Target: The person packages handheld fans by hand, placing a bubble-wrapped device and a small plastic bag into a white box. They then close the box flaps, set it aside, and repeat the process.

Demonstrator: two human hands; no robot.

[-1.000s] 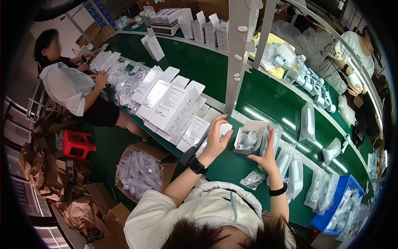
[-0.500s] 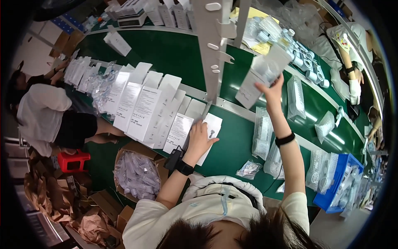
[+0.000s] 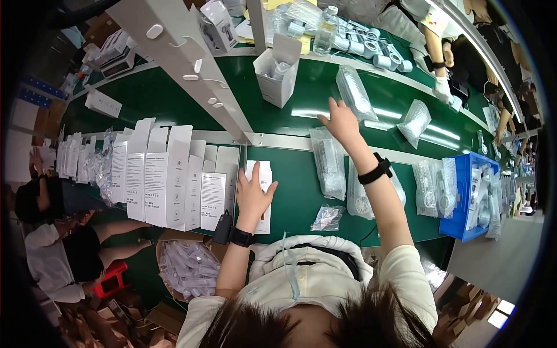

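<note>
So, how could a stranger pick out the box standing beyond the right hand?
Find the green belt past the metal rail. Ahead and left of the right hand stands one white box, alone. Unlike the flat boxes in a row by the left hand, it is upright with its flap open.

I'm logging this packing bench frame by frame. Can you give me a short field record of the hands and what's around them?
left hand: flat on a white flat carton
right hand: open, stretched over the green belt, holding nothing
open white box: upright on the belt, beyond the right hand
bagged parts: lying between the arms
blue bin: at right
</note>
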